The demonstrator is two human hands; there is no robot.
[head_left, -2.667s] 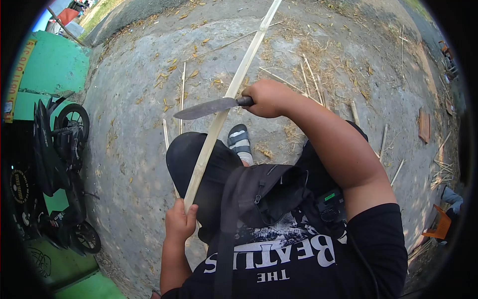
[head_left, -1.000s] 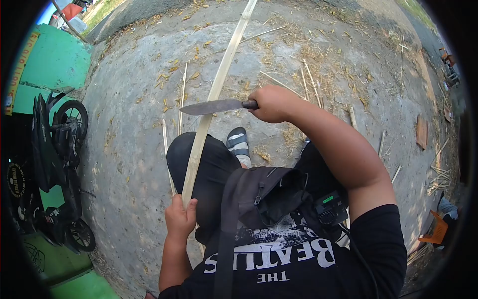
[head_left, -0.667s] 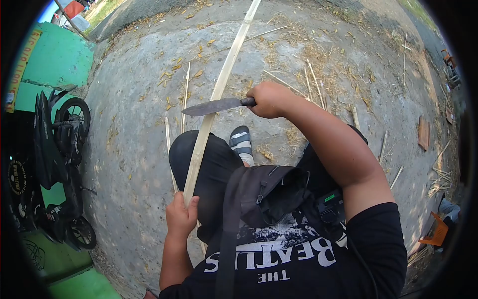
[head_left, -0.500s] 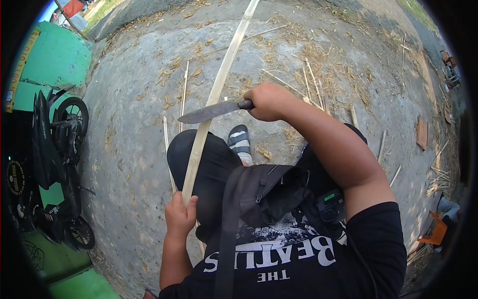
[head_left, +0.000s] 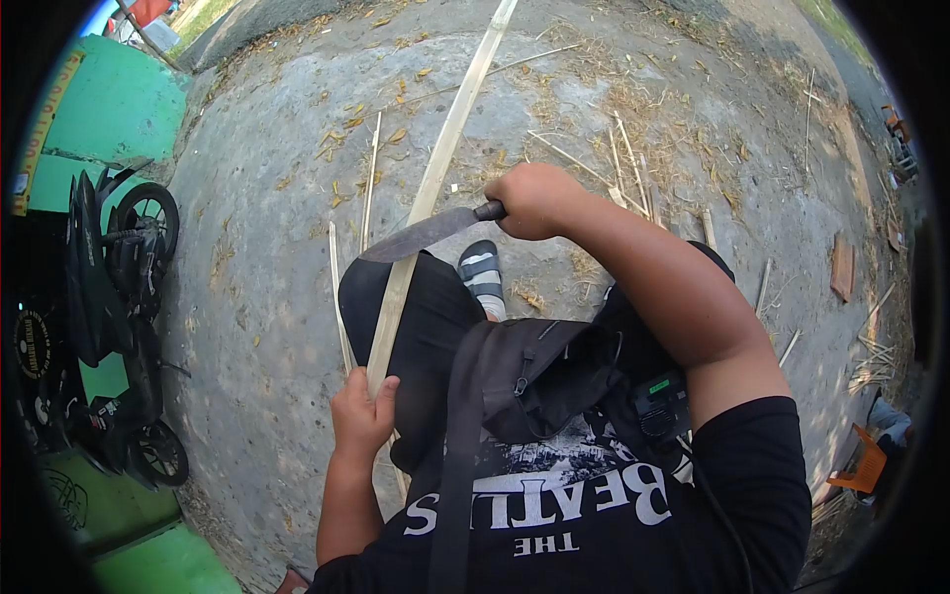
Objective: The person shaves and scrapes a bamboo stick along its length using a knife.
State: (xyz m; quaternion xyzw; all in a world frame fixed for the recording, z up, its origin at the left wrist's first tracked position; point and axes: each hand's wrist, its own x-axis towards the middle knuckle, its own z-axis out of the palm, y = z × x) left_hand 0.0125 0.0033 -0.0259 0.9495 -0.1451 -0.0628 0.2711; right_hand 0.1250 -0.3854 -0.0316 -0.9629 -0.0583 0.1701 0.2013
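A long pale strip, bamboo by its look, (head_left: pixel 446 145) slants up from my lap past the top edge of the view, lying over my left knee. My left hand (head_left: pixel 364 411) is closed round its lower end, thumb along the strip. My right hand (head_left: pixel 529 202) grips the dark handle of a broad knife (head_left: pixel 421 236). The blade lies across the strip just above the knee, its tip pointing left and slightly down. The fingers of my right hand are wrapped round the handle, partly hidden from above.
A dark motorcycle (head_left: pixel 111 267) stands at the left by a green wall (head_left: pixel 119 104). Thin strips (head_left: pixel 371 183) and shavings lie on the concrete ground (head_left: pixel 267 327). A reddish-brown block (head_left: pixel 842 267) and an orange object (head_left: pixel 868 460) are at the right, with a person's sleeve or leg partly visible.
The knife has slid down the strip toward my knee, and its tip has tilted lower. My left hand keeps its hold on the strip's lower end.
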